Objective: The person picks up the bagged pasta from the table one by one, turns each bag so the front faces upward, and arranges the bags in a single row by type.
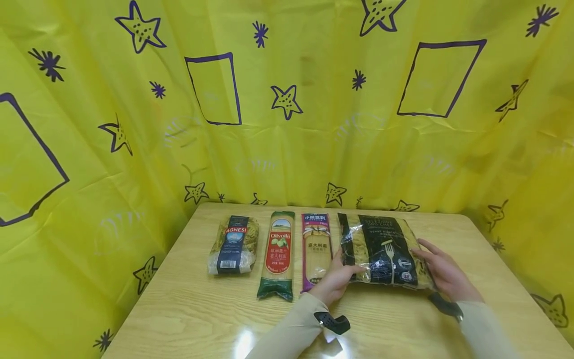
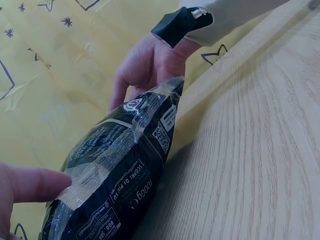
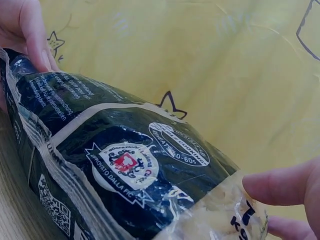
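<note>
A large dark bag of pasta (image 1: 386, 254) with a fork printed on its front lies at the right of the row, held between both hands. My left hand (image 1: 335, 279) grips its left end, the thumb (image 2: 42, 184) lying over the clear film. At the opposite end my right hand (image 1: 446, 274) holds the bag's side, with thumb (image 3: 275, 186) and fingers at the clear corner in the right wrist view. Short pasta shows through the film. Most of the left fingers are hidden behind or under the bag.
Left of the bag lie a purple-edged pack of spaghetti (image 1: 316, 252), a red and green Olivoilà spaghetti pack (image 1: 276, 254) and an Agnesi pasta bag (image 1: 233, 244). All rest on a wooden table (image 1: 188, 309). A yellow patterned curtain (image 1: 287, 149) hangs behind and beside it.
</note>
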The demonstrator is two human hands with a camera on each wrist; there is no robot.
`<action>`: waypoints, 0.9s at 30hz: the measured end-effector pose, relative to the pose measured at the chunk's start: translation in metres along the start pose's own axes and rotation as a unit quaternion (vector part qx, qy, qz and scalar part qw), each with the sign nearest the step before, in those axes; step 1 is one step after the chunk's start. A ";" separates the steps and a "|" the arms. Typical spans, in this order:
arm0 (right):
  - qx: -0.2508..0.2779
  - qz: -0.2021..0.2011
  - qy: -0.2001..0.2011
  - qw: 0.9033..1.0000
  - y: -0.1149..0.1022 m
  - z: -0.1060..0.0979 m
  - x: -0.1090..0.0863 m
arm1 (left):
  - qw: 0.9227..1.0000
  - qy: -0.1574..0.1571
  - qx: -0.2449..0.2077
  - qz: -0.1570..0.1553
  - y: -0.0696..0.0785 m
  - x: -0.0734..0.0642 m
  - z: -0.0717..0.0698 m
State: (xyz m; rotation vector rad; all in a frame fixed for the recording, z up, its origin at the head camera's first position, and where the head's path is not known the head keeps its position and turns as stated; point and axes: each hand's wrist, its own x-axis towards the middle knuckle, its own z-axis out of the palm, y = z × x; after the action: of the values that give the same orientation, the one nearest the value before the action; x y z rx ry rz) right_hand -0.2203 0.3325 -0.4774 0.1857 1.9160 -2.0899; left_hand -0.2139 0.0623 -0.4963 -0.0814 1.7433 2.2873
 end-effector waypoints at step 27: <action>-0.078 -0.036 0.141 0.986 -0.021 0.022 -0.001 | 0.996 -0.041 0.071 0.016 0.022 -0.012 -0.015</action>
State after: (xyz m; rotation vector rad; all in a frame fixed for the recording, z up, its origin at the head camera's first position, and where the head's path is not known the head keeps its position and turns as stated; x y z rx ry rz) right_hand -0.2238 0.3119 -0.4551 0.4037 2.2701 -2.0369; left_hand -0.2089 0.0403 -0.4777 0.0670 1.8720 2.1477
